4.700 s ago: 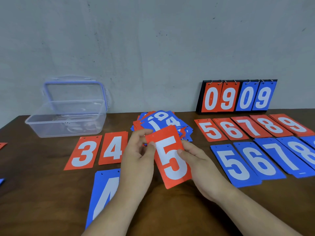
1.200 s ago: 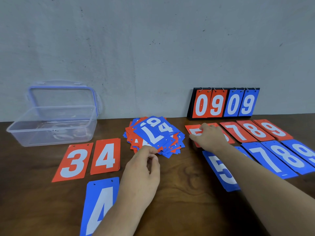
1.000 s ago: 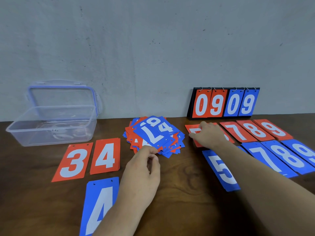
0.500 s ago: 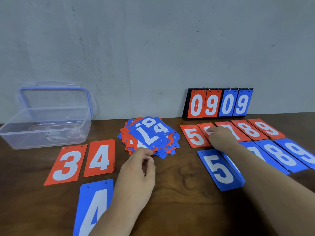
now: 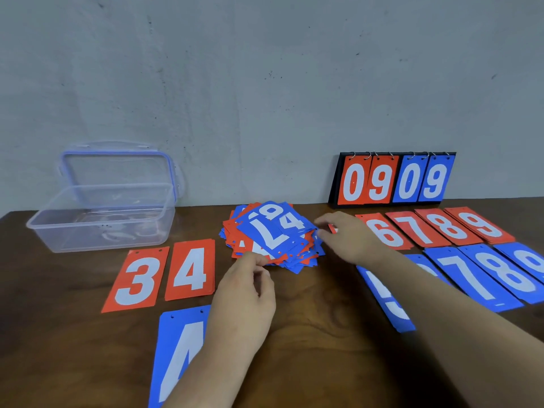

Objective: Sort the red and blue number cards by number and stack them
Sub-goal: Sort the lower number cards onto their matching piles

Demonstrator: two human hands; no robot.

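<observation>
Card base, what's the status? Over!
Left hand at near edge of card pile, grip unclear. Right hand open, empty, beside pile. Blue 7 card on top. Nothing blocking.

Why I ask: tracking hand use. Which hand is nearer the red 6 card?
Right. The right hand is just left of the red 6 card; the left hand is far left, at the near edge of the mixed pile.

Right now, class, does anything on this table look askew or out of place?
The middle pile is a jumble: red and blue cards splayed at odd angles, its top blue 7 askew, unlike the neat red 3 and red 4.
</observation>
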